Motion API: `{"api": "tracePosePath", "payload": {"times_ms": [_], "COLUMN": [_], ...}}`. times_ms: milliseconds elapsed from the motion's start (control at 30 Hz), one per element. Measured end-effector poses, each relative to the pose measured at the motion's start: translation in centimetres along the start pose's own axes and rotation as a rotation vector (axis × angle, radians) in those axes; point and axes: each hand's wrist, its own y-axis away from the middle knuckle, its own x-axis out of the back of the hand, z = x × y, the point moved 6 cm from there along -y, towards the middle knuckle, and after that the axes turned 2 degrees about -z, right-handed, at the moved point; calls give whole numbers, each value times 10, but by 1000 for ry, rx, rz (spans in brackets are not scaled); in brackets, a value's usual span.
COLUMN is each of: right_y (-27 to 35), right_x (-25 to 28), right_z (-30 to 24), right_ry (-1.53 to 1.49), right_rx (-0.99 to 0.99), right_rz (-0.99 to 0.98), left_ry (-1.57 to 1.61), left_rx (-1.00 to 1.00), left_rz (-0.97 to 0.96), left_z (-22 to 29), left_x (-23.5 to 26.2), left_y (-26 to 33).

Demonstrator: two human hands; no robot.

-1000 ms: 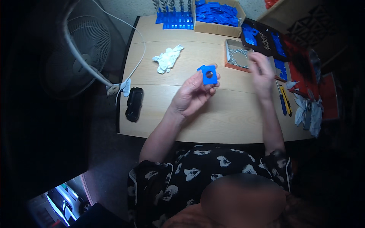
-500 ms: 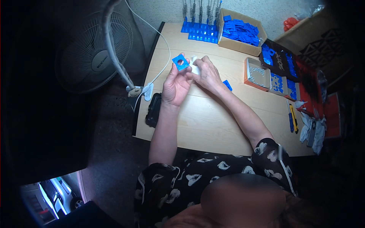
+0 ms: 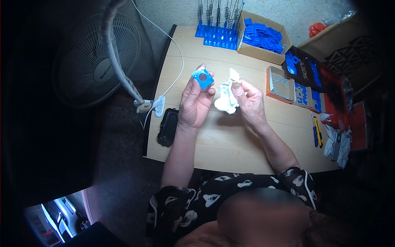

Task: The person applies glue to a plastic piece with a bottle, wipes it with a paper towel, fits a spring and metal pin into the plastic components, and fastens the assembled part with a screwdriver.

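Between the thumb and fingers of my left hand (image 3: pixel 195 105) is a small square blue plastic piece (image 3: pixel 208 80) with a round hole in its middle. It is held up above the table, its face turned up. To its right, my right hand (image 3: pixel 252 103) pinches a crumpled white cloth or tissue (image 3: pixel 225 99). The cloth hangs from thumb and fingers, apart from the blue piece. Both forearms rise from the near edge of the wooden table (image 3: pixel 214 144).
A cardboard box (image 3: pixel 263 53) of blue pieces stands at the back, beside a blue rack (image 3: pixel 218 37) with upright springs. Small parts trays (image 3: pixel 282 84), a screwdriver (image 3: pixel 315 136) and a yellow cutter (image 3: pixel 319 131) lie right. A black case (image 3: pixel 168 127) and power strip (image 3: pixel 159 106) sit left.
My right hand has drawn back to the right with the white cloth, which now shows fully. My left hand has shifted slightly right and nearer, still holding the blue piece.
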Motion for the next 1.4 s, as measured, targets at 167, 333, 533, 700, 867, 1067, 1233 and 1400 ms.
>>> {"api": "tracePosePath", "payload": {"times_ms": [167,333,533,700,867,1067,1233,1400], "right_y": [2,2,3,1,1,0,-1,-1], "right_x": [-8,-7,-9,-7,-3,-4,-1,-1], "right_z": [-7,-19,-29,-26,-29,-31,-28,-32], "right_ry": [-59,79,135,188,90,99,115,62], "right_rx": [-89,58,149,157,149,138,137,137], "right_rz": [-21,67,112,105,124,107,108,113], "left_ry": [-36,-89,-104,-122,-139,-130,-123,-103], "left_rx": [-21,-36,-20,-19,-23,-23,-15,-15], "left_rz": [25,-21,7,27,-45,-52,-42,-66], "left_z": [-3,-2,-7,-8,-9,-11,-14,-13], "left_x": [-5,-6,-9,-10,-8,-9,-8,-8], "left_y": [0,0,2,2,-1,-1,-1,-2]}}
